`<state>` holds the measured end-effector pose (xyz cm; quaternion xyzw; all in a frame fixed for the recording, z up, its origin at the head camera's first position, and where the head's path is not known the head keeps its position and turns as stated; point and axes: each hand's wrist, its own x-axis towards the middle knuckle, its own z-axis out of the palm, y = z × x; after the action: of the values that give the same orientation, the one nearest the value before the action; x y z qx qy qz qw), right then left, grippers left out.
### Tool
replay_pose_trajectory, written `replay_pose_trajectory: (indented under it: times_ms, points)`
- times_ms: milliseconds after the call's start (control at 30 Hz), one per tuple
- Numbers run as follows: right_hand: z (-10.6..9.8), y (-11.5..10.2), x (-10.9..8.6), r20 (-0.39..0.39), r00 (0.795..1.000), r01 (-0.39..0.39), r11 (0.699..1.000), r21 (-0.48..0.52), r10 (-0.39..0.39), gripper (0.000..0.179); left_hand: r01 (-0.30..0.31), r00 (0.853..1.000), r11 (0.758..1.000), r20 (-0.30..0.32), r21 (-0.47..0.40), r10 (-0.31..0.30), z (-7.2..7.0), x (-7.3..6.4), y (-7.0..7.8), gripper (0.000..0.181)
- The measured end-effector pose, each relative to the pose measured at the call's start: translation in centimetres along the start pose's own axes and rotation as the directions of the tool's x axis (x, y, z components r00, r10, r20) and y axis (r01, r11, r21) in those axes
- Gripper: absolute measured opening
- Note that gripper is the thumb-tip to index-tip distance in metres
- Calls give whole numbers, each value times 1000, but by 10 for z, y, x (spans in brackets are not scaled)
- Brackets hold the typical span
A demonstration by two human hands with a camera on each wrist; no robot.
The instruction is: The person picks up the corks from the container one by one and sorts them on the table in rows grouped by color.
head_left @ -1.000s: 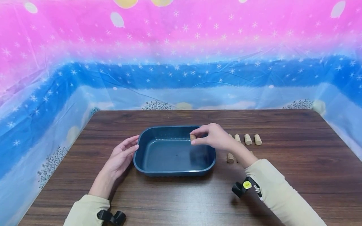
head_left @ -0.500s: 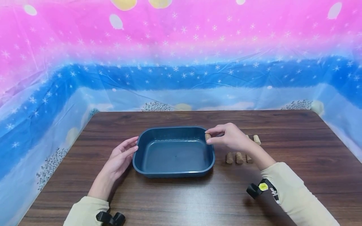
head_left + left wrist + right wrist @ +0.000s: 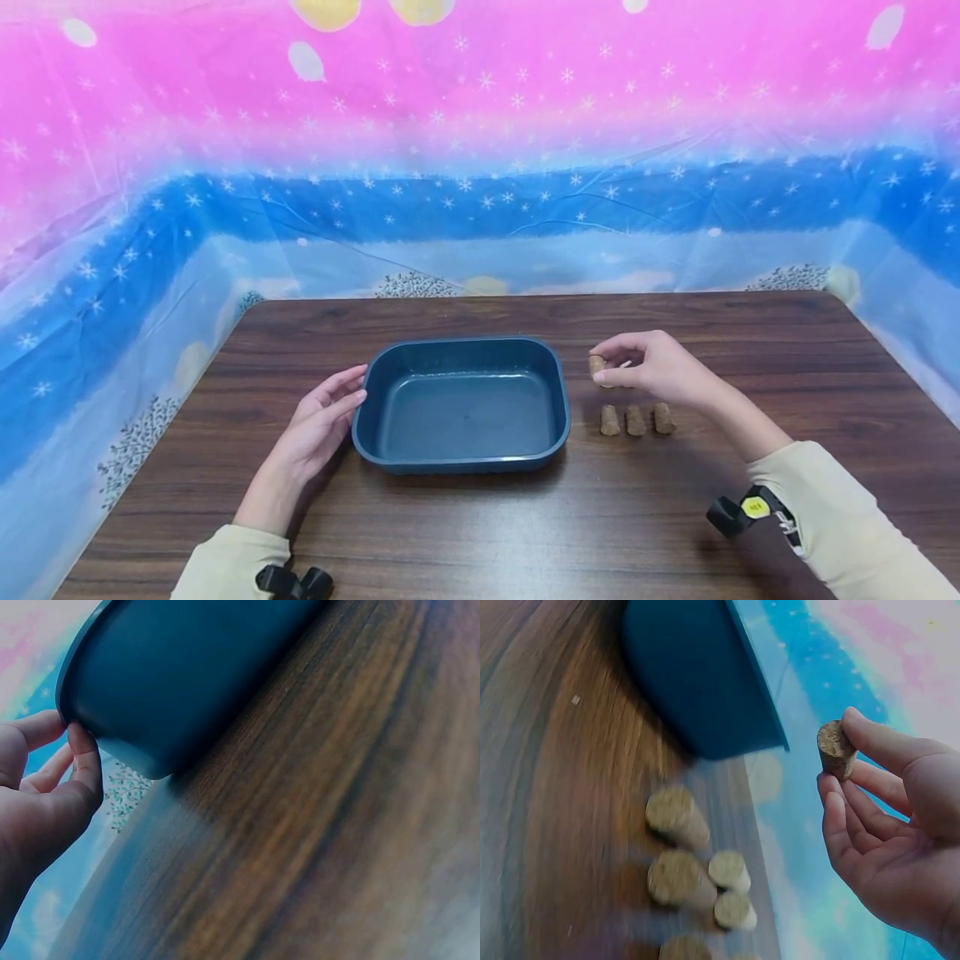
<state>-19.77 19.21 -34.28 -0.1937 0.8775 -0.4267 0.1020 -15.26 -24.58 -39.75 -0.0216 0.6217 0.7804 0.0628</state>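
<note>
My right hand [image 3: 660,367] pinches a small tapered cork stopper [image 3: 836,750] between thumb and fingertips, to the right of the blue rectangular basin [image 3: 461,462]. Below the hand, three brown corks [image 3: 634,421] stand in a row on the table, their bodies leaning slightly in this view. Paler corks [image 3: 730,871] form a second row in the right wrist view; the hand mostly hides them from the head camera. At the basin's left side, my left hand [image 3: 322,417] touches the rim with relaxed fingers, the thumb [image 3: 86,761] against the outer edge.
The dark wood-grain table [image 3: 487,533] runs back to a pink and blue snowflake-print cloth [image 3: 480,200] hung around three sides. Nothing shows inside the basin. Black wrist cameras [image 3: 296,581] sit under both sleeves.
My right hand has carried the cork rightward from above the basin, past its right rim, to beside the cork rows. My left hand stays at the left rim.
</note>
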Motion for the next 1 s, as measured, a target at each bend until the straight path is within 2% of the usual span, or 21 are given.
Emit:
replay_pose_trajectory:
  times_ms: [267,533,767,1000]
  points:
    - [-16,28,-17,-56,998,-42,998,-41,40,42,7,1000,1000,-10,9,-7,-1,-1,2,34]
    - [-28,55,-37,-76,995,-63,997,-39,60,45,0,1000,1000,-11,3,1,-3,-2,2,31]
    - [-37,76,-51,-32,993,-114,993,-37,113,42,-1,1000,1000,-3,15,1,-1,-1,0,37]
    - [-41,90,-60,-25,993,-115,983,-144,113,37,2,1000,1000,-13,21,-2,0,-2,0,39]
